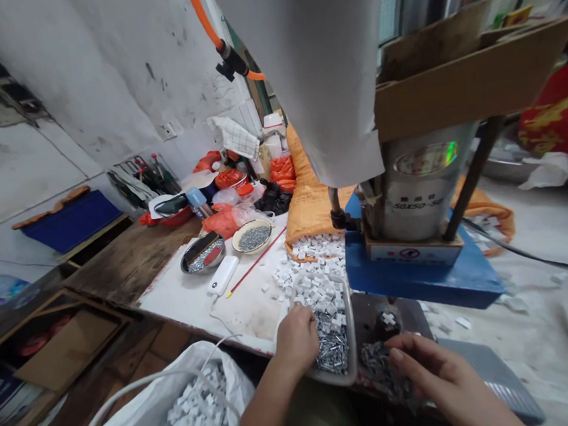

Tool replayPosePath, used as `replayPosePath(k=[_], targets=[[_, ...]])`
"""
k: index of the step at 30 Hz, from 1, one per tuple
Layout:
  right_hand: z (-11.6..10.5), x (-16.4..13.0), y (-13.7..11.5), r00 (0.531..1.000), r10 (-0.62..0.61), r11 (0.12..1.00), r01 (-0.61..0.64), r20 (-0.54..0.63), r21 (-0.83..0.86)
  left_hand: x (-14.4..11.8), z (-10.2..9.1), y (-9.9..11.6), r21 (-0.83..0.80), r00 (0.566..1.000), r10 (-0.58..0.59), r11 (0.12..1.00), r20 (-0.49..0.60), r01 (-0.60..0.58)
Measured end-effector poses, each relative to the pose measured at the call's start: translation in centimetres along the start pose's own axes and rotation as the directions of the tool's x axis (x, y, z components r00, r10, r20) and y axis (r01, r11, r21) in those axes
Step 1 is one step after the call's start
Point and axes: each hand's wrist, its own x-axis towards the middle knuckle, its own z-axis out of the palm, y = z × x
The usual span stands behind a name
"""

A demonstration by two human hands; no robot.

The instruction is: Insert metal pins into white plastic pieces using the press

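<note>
The left hand (296, 338) curls into the tray (350, 340) of nails and white clips; the right hand (432, 369), fingers pressed together, touches loose nails (379, 364) at the press's (415, 193) six o'clock, risking pinched fingertips

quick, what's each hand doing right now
Left hand: curled closed in the tray of white clips and nails.
Right hand: fingers on the nail pile; grip cannot be told.

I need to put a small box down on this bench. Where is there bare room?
Bare white tabletop lies left of the white power bank, toward the dark wooden board. A smaller patch sits between the red stick and the tray. Crowded: white clips and nails fill the tray by the left hand, and the right hand is under the press.
</note>
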Motion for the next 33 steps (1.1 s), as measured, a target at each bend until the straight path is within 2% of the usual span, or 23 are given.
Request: replayPosePath(k=[3,7,9,12,14,19,20,22,24,27,29,33], targets=[[0.4,0.0,-0.1,0.999,-0.046,0.998,0.046,0.014,0.03,-0.1,-0.1,0.8,-0.06,1.0,-0.027,0.998,-0.01,0.026],[1.2,-0.1,-1.0,0.998,-0.059,0.989,0.055,0.023,0.134,-1.0,-0.6,4.0,-0.241,0.999,-0.009,0.97,0.032,0.016],[1.5,-0.2,-1.6,0.996,-0.086,0.98,0.081,0.021,0.184,-1.7,-0.7,6.1,-0.514,0.997,0.013,0.857,0.074,0.027],[1.5,-0.3,-2.2,0.99,-0.144,0.973,0.14,0.008,0.185,-2.3,-0.5,8.3,-0.653,0.994,0.082,0.758,0.078,-0.011],[1.1,-0.4,-2.2,0.987,-0.159,0.972,0.159,-0.014,0.171,-2.4,0.1,8.9,-0.706,0.991,0.089,0.708,0.1,0.007],[0.3,-0.7,-1.6,0.984,-0.173,0.968,0.176,-0.035,0.178,-2.1,1.5,9.0,-0.859,0.962,-0.01,0.448,0.273,0.248],[0.3,-0.8,-1.6,0.983,-0.181,0.966,0.185,-0.038,0.182,-2.2,1.6,9.0,-0.864,0.957,-0.02,0.424,0.289,0.27],[0.2,-0.9,-1.6,0.983,-0.178,0.962,0.183,-0.044,0.2,-2.4,1.6,9.1,-0.847,0.965,-0.017,0.475,0.263,0.239],[0.2,-0.8,-1.6,0.99,-0.137,0.962,0.142,-0.036,0.233,-2.8,1.3,9.3,-0.775,0.982,0.019,0.616,0.19,0.138],[0.2,-0.6,-1.7,0.998,-0.05,0.957,0.041,0.023,0.289,-3.2,0.8,9.4,-0.573,0.983,0.158,0.816,0.093,-0.077],[0.3,-0.5,-1.7,0.998,-0.022,0.949,0.004,0.053,0.314,-3.4,0.8,9.4,-0.446,0.965,0.258,0.87,0.049,-0.21],[0.5,-0.5,-1.7,0.999,-0.044,0.949,0.036,0.017,0.313,-3.6,1.3,9.5,-0.317,0.933,0.361,0.884,-0.002,-0.343]])
